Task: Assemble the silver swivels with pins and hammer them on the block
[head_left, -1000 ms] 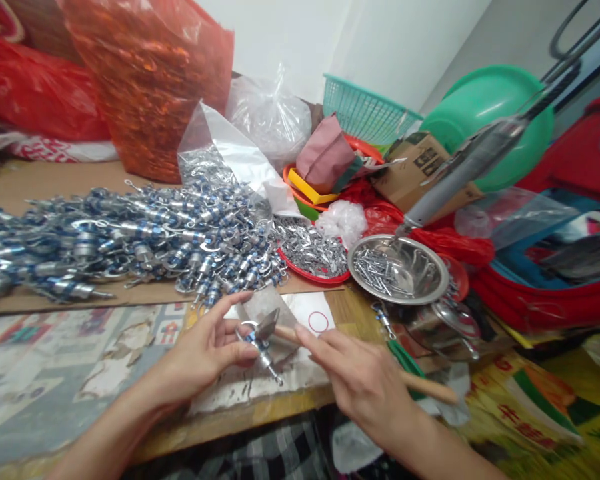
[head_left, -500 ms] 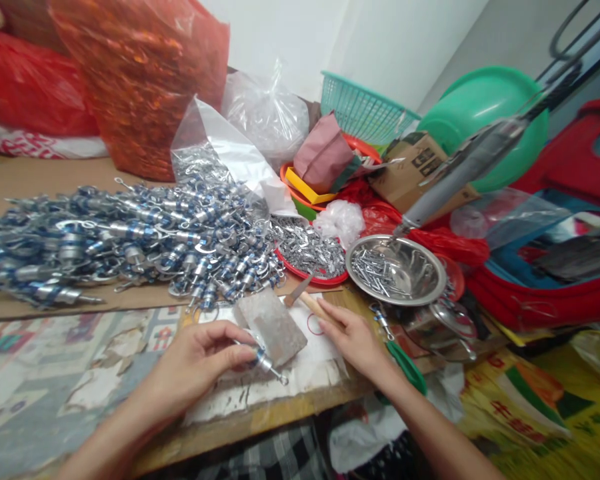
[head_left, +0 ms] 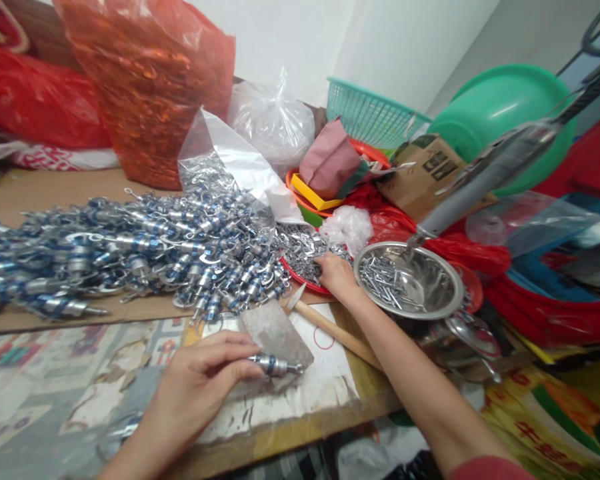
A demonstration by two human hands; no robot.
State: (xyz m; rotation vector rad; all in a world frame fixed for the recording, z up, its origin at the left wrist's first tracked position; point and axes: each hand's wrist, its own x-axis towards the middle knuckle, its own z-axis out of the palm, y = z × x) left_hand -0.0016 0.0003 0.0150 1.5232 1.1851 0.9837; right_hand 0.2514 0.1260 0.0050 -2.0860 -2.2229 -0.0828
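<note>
My left hand (head_left: 205, 380) is closed, pinching a silver metal fitting with blue bands (head_left: 275, 364) by one end. The fitting lies over the near edge of a grey metal block (head_left: 280, 333). My right hand (head_left: 336, 275) reaches into a red tray (head_left: 293, 272) of small silver metal pieces (head_left: 300, 243). Its fingers look drawn together among the pieces, and their tips are hidden. Below my right forearm, a hammer with a wooden handle (head_left: 337, 330) lies on the white sheet (head_left: 325, 380), its head beside the block.
A large heap of similar fittings (head_left: 145, 247) covers the cardboard on the left. Right of the tray stands a steel bowl (head_left: 425, 283) of metal pins. A grey metal lever arm (head_left: 490, 173) slants above it. Plastic bags (head_left: 273, 127) and a green basin (head_left: 510, 120) stand behind.
My right hand has let go of the hammer, which now rests on the table, and has moved up into the tray. My left hand has brought the fitting onto the block's edge.
</note>
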